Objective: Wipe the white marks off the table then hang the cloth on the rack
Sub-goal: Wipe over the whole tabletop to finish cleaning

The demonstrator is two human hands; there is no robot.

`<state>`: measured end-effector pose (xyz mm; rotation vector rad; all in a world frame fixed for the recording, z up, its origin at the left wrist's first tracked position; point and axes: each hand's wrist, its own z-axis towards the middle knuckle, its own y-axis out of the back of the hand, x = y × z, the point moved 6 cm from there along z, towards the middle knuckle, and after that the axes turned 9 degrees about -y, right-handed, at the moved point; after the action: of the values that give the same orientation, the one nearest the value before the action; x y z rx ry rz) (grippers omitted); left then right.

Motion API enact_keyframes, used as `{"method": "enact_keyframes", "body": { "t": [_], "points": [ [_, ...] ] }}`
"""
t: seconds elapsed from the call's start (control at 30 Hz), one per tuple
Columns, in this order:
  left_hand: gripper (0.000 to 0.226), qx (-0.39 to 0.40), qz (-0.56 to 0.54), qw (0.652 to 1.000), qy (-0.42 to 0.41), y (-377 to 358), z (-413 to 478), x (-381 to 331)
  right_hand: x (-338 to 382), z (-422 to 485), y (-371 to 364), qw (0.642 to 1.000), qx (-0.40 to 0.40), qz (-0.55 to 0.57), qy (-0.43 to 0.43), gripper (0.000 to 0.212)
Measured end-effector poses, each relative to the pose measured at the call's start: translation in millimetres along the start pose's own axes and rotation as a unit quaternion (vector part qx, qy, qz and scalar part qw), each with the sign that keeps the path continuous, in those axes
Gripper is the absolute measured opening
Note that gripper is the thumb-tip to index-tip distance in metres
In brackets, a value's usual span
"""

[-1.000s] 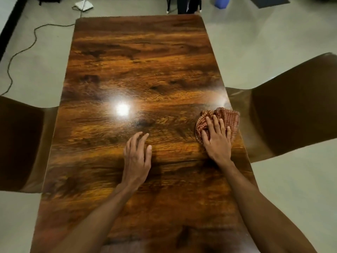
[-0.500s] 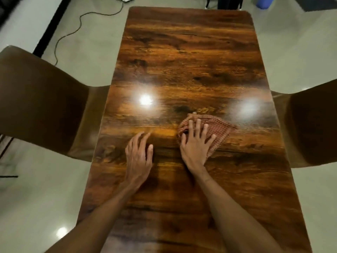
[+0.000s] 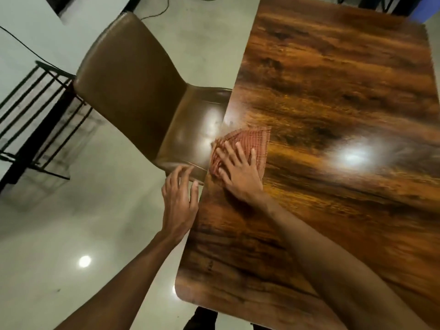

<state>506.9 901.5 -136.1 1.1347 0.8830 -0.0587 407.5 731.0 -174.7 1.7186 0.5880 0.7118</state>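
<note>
Head view: right hand lying flat, fingers spread, pressing red-checked woven cloth onto glossy dark wood-grain surface, right at its left edge beside brown padded chair. Left hand hovering just off that edge, fingers loosely apart, holding nothing. Black metal rack standing beyond chair. Risk as I'm judging it: flat palm giving no grip, so outward stroke could be sending cloth onto seat or floor. Pale smear near cloth possibly glare; marks could be getting missed.
</note>
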Motion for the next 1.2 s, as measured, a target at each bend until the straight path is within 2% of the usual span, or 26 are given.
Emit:
{"method": "enact_keyframes", "body": {
  "t": [0.1,0.2,0.27,0.37,0.43,0.47,0.6,0.77,0.87,1.0,1.2],
  "points": [
    [0.044,-0.006,-0.008,1.000,0.009,6.4,-8.8,10.9,-4.7,9.8,0.1,1.000,0.003,0.010,0.029,0.064],
    [0.046,-0.002,-0.014,1.000,0.015,4.6,-9.2,14.3,-13.1,42.3,7.6,0.998,-0.009,0.021,-0.055,0.064],
    [0.047,0.007,-0.021,1.000,0.018,0.5,-8.9,11.8,1.6,36.4,6.0,0.997,-0.017,0.031,-0.069,0.064],
    [0.046,0.000,-0.027,0.999,0.019,-0.3,-7.4,6.1,32.0,-14.6,-9.2,0.998,-0.021,0.024,0.045,0.063],
    [0.045,-0.004,-0.024,0.999,0.021,-1.3,-2.1,1.1,25.8,-24.0,-11.0,0.995,-0.008,0.032,0.094,0.063],
    [0.045,-0.002,-0.023,1.000,0.021,-2.2,1.2,-2.1,18.6,-15.7,-7.7,0.996,-0.011,0.037,0.083,0.063],
    [0.047,0.009,-0.025,1.000,0.009,-11.7,29.3,-20.4,-23.4,39.8,11.1,0.995,-0.025,0.067,-0.063,0.063],
    [0.044,-0.017,-0.007,1.000,0.011,-25.1,55.3,-30.0,-40.3,109.0,24.1,0.999,-0.025,0.032,-0.001,0.063],
    [0.044,-0.017,0.007,1.000,0.014,-37.1,62.2,-29.1,-44.8,142.5,30.9,0.999,-0.026,0.022,-0.033,0.062],
    [0.043,-0.022,0.023,0.999,0.040,-37.7,55.1,-32.0,-23.7,100.7,21.8,0.999,-0.033,0.026,0.010,0.064],
    [0.038,-0.037,0.059,0.994,0.078,-26.2,26.3,-32.1,39.4,-41.9,-26.4,0.988,-0.013,0.055,0.144,0.062]
  ]
}}
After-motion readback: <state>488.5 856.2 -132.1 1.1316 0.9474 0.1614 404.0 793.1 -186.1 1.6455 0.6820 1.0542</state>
